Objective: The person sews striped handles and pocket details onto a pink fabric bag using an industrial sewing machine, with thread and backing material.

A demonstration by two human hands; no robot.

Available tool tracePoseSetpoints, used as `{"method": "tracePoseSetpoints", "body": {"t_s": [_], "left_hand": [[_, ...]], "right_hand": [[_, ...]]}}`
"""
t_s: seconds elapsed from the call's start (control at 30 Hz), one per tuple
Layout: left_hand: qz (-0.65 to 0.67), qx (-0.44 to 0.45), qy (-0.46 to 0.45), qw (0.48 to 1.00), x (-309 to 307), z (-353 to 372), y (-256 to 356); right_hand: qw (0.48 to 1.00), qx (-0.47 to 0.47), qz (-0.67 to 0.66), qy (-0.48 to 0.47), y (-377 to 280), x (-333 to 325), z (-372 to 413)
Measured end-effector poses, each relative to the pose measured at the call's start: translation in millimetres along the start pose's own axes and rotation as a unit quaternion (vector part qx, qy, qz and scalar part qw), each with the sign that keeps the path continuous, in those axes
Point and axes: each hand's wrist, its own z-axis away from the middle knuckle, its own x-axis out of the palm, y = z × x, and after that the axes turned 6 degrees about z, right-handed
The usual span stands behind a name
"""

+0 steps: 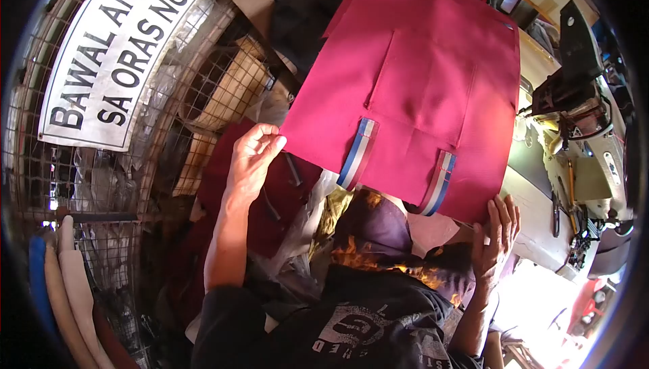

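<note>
A large crimson fabric panel spreads out in front of me, with creases and stitched lines down its middle. Two short pieces of blue, white and red striped webbing, a left one and a right one, are attached near its lower edge. My left hand pinches the panel's left corner between thumb and fingers. At the lower right corner, my right hand grips the edge, its fingers close together and the thumb partly hidden.
On the right, a sewing machine with a lit lamp stands on a worktable with small tools. Wire mesh bearing a printed sign runs along the left. More dark red fabric and clear plastic lie below the panel.
</note>
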Motion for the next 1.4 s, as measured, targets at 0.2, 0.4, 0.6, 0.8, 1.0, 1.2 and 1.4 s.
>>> {"method": "tracePoseSetpoints", "body": {"t_s": [0.2,0.4,0.6,0.8,1.0,1.2,1.4], "left_hand": [[0.056,0.021,-0.031,0.998,-5,9,-14],[0.028,0.012,-0.057,0.998,22,4,8],[-0.155,0.053,-0.08,0.983,20,5,11],[-0.198,0.129,-0.097,0.967,23,3,29],[-0.189,0.1,-0.079,0.974,21,1,33],[-0.22,0.168,-0.062,0.959,28,-1,38],[-0.247,0.213,-0.038,0.945,23,-6,16]], "right_hand": [[1.0,0.0,-0.002,0.026,2,8,13],[0.999,0.008,-0.006,0.038,3,14,16],[0.999,0.01,-0.001,0.052,5,19,18],[0.998,0.012,0.004,0.06,5,22,18],[0.998,0.015,0.001,0.06,6,23,19],[0.995,0.005,-0.01,0.097,-1,18,8],[0.979,0.085,-0.133,0.128,0,5,20]]}}
